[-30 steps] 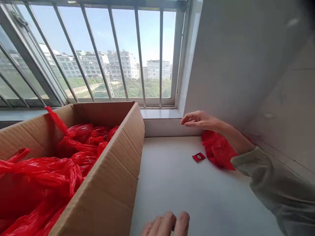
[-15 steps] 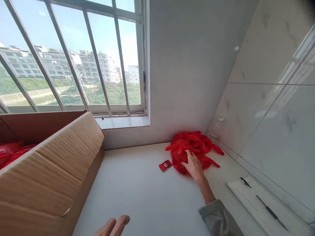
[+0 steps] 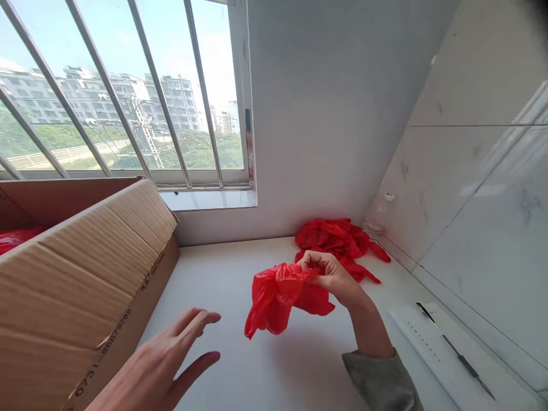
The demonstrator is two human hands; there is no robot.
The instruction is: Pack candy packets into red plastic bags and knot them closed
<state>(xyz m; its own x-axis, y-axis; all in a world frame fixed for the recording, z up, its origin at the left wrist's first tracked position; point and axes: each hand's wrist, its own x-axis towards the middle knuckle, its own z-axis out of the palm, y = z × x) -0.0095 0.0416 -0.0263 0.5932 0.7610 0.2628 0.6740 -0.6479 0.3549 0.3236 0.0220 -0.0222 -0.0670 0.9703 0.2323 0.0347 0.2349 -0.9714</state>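
Observation:
Pinched between the thumb and fingers of my right hand (image 3: 331,277) is a crumpled red plastic bag (image 3: 278,297), lifted above the white tabletop (image 3: 214,279). It hangs down to the left of the fingers. Behind it, a heap of red plastic bags (image 3: 329,234) lies against the wall. My left hand (image 3: 171,348) reaches in from the lower left, fingers and thumb apart, with nothing in it. A gap separates it from the lifted bag. The small red packet is not visible now.
An opened cardboard box (image 3: 85,257) with red plastic (image 3: 19,240) inside stands at left, below a barred window (image 3: 128,103). A clear bottle (image 3: 379,220) is in the far right corner. At right lie a white strip (image 3: 417,337) and a black pen-like tool (image 3: 458,354).
My right hand has lifted one red bag off the heap and drawn it left and nearer. My left hand has come further into view. The small packet has gone out of sight.

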